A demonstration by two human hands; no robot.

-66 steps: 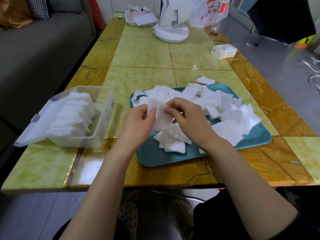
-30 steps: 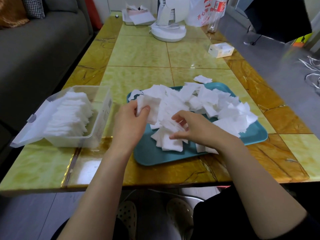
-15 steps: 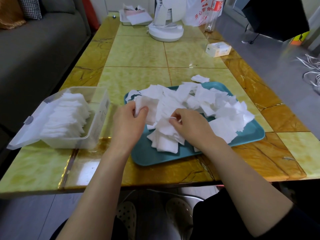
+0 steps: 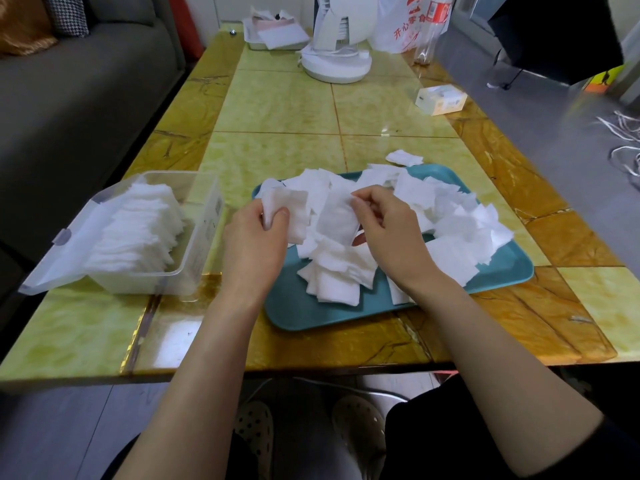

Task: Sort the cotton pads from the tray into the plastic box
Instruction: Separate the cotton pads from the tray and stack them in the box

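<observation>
Right hand (image 4: 391, 237) higher, cotton pad (image 4: 337, 220) pinched (left hand (image 4: 254, 239) round stack (image 4: 289, 211))

Tray (image 4: 311, 313) — mostly under cotton pads (image 4: 450, 223)

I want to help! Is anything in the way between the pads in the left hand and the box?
Nothing visible. The left hand holds pads beside the open box; its lid is flipped out to the left, only table between.

Soft daylight, tabletop glare, wide-angle warping
</observation>
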